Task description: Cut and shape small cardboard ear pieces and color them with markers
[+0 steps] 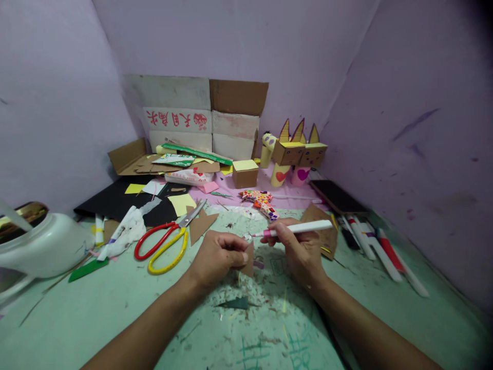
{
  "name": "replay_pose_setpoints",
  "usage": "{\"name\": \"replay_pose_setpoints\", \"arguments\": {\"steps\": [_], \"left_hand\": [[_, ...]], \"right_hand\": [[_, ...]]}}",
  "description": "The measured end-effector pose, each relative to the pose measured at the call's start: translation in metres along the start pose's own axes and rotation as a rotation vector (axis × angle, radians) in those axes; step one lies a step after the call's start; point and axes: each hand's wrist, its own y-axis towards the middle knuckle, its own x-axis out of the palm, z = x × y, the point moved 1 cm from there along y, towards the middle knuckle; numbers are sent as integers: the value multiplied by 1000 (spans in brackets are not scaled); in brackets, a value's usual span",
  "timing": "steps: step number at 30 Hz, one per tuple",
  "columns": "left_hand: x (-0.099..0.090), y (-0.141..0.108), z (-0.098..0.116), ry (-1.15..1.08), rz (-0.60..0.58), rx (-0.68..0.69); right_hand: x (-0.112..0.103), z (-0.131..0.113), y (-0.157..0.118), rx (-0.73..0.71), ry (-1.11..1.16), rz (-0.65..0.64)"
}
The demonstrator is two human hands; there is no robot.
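The table [123, 313] stands against lilac walls [246, 41]. Clock centred between the hands, I observe: green scrap [239, 303] at 6 o'clock; left hand [221, 252], fingers curled, pinching card [249, 261] at centre; right hand [302, 252] at 3, closed round a pen [310, 226], tip beside the card; scissors [181, 224] at 10; box [245, 178] at 12.

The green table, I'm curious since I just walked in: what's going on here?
Over the green table, a person's left hand grips a small cardboard piece. The right hand holds a white-and-pink marker, its tip near the piece's upper end; whether they touch is unclear. Red-and-yellow scissors lie left of the hands, and box-headed figures stand at the back right.
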Motion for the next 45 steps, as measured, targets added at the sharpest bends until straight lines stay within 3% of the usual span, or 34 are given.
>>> {"name": "replay_pose_setpoints", "arguments": {"steps": [4,10,18,23,30,38,43,45], "left_hand": [[-2,3,4,-37,52,6],[-1,3,6,-17,27,-3],[-2,0,3,10,-17,-18],[-1,-1,4,-20,-9,-42],[-1,1,3,-24,-8,-26],[-1,0,3,-58,-25,-54],[0,-1,5,-51,-1,-41],[0,-1,5,-42,-11,-43]], "right_hand": [[0,0,-2,-11,56,-13],[2,-1,-5,-13,-50,-109],[3,-2,-2,-10,-48,-74],[-1,1,0,-14,29,32],[0,0,-4,-18,-8,-105],[-1,2,-1,-32,30,-9],[0,2,-3,-13,49,-65],[0,1,-2,-14,22,-16]]}}
